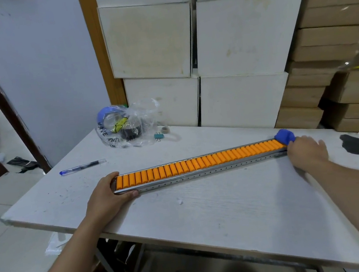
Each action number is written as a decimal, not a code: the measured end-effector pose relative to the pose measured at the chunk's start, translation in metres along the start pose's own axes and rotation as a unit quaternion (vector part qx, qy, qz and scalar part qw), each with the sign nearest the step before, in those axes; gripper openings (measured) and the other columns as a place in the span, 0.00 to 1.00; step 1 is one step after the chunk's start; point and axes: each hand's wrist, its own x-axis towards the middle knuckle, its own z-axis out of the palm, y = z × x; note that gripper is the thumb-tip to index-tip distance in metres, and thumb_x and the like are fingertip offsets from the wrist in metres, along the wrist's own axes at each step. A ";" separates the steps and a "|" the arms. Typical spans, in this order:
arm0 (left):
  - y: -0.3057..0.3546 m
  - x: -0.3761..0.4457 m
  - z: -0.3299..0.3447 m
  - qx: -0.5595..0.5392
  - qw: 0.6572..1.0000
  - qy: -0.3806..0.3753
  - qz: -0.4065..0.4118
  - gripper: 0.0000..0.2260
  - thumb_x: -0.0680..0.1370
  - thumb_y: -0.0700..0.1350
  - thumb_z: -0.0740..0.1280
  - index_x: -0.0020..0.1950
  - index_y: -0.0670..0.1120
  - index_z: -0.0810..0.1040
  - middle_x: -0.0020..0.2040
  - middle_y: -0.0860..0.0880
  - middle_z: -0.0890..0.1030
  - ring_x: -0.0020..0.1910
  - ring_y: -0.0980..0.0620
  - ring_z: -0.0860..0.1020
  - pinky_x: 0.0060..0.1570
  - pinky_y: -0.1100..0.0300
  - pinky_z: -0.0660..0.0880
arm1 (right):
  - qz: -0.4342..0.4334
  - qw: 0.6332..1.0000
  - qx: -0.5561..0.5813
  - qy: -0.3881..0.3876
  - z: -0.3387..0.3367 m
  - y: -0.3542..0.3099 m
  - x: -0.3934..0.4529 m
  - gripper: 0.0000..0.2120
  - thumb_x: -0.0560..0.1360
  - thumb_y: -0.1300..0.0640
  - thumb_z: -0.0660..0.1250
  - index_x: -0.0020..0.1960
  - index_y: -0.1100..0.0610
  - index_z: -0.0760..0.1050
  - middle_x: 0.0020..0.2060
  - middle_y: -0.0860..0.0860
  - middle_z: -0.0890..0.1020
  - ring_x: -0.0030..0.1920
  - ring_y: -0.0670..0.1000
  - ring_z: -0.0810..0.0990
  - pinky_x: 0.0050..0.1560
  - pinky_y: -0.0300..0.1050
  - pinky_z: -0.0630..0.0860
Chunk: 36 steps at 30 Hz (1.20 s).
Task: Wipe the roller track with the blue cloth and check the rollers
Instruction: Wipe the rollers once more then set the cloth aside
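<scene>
While left hand (pixel 106 194) clamps roller track (pixel 200 166), right hand (pixel 307 150) grips blue cloth (pixel 284 135); plastic bag (pixel 131 123) holds tape.

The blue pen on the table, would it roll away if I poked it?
Probably, a little. The blue pen looks round and smooth, lying flat on the table, so a sideways poke would likely roll it. If it has a clip, that may stop it soon. It looks thin, so probably light and stiff.

Orange rollers (pixel 200 163), silver track (pixel 212 170), blue cloth (pixel 284 135), white table (pixel 206 211), black stain (pixel 356 144)
</scene>
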 end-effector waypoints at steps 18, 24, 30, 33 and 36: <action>0.001 -0.004 -0.003 -0.015 1.000 -0.013 0.000 0.40 0.62 0.59 0.77 0.70 0.49 0.67 0.64 0.48 0.74 0.62 0.48 0.72 0.59 0.49 0.71 | -0.482 0.851 0.100 -0.180 -0.042 -0.054 -0.158 0.42 0.72 0.27 0.40 0.67 0.54 0.72 0.65 0.50 0.77 0.64 0.51 0.74 0.65 0.52 0.70; 0.003 -0.003 -0.005 -0.042 0.999 -0.025 -0.010 0.40 0.63 0.54 0.78 0.71 0.49 0.67 0.67 0.47 0.73 0.65 0.48 0.71 0.62 0.49 0.69 | -0.416 0.875 0.214 -0.125 -0.056 -0.151 -0.165 0.24 0.81 0.45 0.54 0.74 0.52 0.64 0.74 0.48 0.66 0.74 0.48 0.62 0.72 0.45 0.59; -0.001 -0.004 -0.008 -0.075 0.996 -0.021 -0.037 0.44 0.60 0.53 0.76 0.72 0.51 0.62 0.65 0.47 0.74 0.63 0.47 0.74 0.63 0.47 0.70 | -0.517 0.818 0.199 -0.156 -0.041 -0.276 -0.219 0.25 0.81 0.47 0.56 0.73 0.59 0.62 0.74 0.59 0.64 0.73 0.58 0.62 0.73 0.53 0.57; -0.002 -0.006 -0.010 -0.082 0.996 -0.027 -0.028 0.47 0.57 0.58 0.69 0.74 0.50 0.57 0.61 0.50 0.75 0.60 0.47 0.75 0.62 0.46 0.70 | -0.552 0.793 0.209 -0.153 -0.036 -0.307 -0.235 0.23 0.79 0.44 0.55 0.67 0.58 0.67 0.61 0.57 0.75 0.60 0.59 0.73 0.66 0.57 0.66; -0.004 -0.006 -0.009 -0.077 0.996 -0.033 -0.024 0.47 0.60 0.54 0.70 0.75 0.49 0.52 0.60 0.52 0.73 0.61 0.48 0.74 0.63 0.47 0.70 | -0.555 0.795 0.186 -0.162 -0.023 -0.318 -0.229 0.25 0.80 0.44 0.53 0.69 0.59 0.66 0.65 0.58 0.73 0.65 0.58 0.70 0.68 0.55 0.62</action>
